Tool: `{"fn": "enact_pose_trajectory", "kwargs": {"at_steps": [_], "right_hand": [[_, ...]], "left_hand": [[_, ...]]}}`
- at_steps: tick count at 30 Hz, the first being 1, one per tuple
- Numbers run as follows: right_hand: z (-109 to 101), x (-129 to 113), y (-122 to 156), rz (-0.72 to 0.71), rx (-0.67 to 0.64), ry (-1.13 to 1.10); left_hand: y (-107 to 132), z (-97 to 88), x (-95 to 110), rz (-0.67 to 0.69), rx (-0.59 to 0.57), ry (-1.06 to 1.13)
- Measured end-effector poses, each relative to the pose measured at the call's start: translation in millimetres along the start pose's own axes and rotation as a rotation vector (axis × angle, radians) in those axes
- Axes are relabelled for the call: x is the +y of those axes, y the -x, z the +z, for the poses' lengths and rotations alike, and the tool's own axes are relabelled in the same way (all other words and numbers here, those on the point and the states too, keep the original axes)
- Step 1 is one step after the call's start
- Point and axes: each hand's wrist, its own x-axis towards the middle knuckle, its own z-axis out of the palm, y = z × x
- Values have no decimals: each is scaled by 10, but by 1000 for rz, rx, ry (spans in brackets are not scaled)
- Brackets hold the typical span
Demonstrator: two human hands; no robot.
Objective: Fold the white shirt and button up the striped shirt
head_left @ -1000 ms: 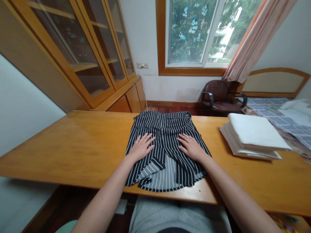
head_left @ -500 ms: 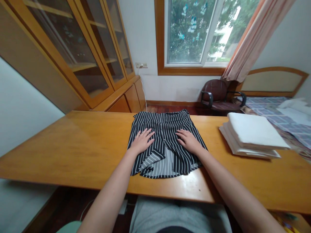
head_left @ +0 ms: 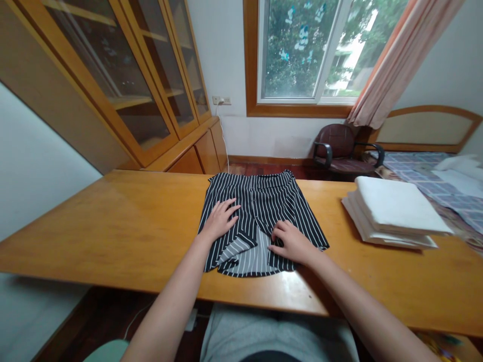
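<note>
A black garment with thin white stripes lies flat on the wooden table, its lighter inside showing at the near hem. My left hand rests flat on its left half, fingers spread. My right hand sits lower on the right front panel, fingers curled onto the panel's inner edge near the hem.
A stack of folded white cloth lies on the table to the right. A glass-door wooden cabinet stands at the left. Beyond the table are a dark armchair, a window and a bed.
The garment slid away from the table's near edge. My right hand then moved back toward me, onto the right panel's edge near the hem. My left hand stayed in place.
</note>
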Motion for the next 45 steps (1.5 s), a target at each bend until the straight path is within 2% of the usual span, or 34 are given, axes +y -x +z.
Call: {"fn": "enact_pose_trajectory", "kwargs": {"at_steps": [3,5,9,14,22,28,31,37,41,45], "right_hand": [[8,8,60,34,19,5],[6,5,87,38,27,-2],[18,-16,112,15,41,-23],[42,-31,136,-20,81,-79],[50,86,247,-7,119,-138],[89,55,290,33,105,-112],[88,19,264,79,95,-93],[148,3,214,96,95,-64],[196,15,225,100,119,-89],[200,35,248,87,114,-122]], "left_hand": [[32,-72,84,84,66,80],[47,-114,180,131,53,156],[67,-181,429,198,-126,295],[95,-226,649,147,-322,394],[217,-231,762,29,-533,443],[237,-337,786,115,-665,728],[182,-358,790,109,-601,752],[75,-166,817,22,-243,506],[125,-26,819,13,-148,433],[193,26,800,71,-108,389]]}}
